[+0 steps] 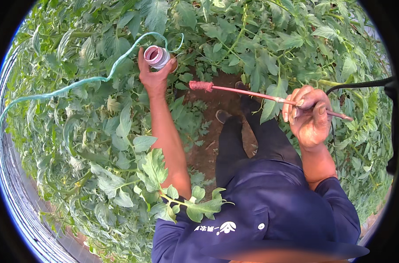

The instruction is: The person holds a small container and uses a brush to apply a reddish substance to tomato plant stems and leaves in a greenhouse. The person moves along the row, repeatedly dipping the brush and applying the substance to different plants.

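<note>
My left hand [156, 75] grips a small open-mouthed bottle [158, 57] with a threaded neck and pinkish-red stains inside and around its rim. In my right hand [307, 111] is a thin reddish stick [243, 92], held between thumb and fingers. Its far end, wrapped in a fuzzy red tip [201, 86], points left towards the bottle but stays apart from it. The stick's short end juts out to the right of the hand. The liquid level in the bottle cannot be made out.
Dense tomato plants [104, 82] surround me on both sides. A green twine [97, 79] runs from the left edge to beside the bottle. A leafy shoot [173, 200] crosses my left upper arm. Bare soil [202, 144] shows by my feet. A black cable [360, 84] lies at right.
</note>
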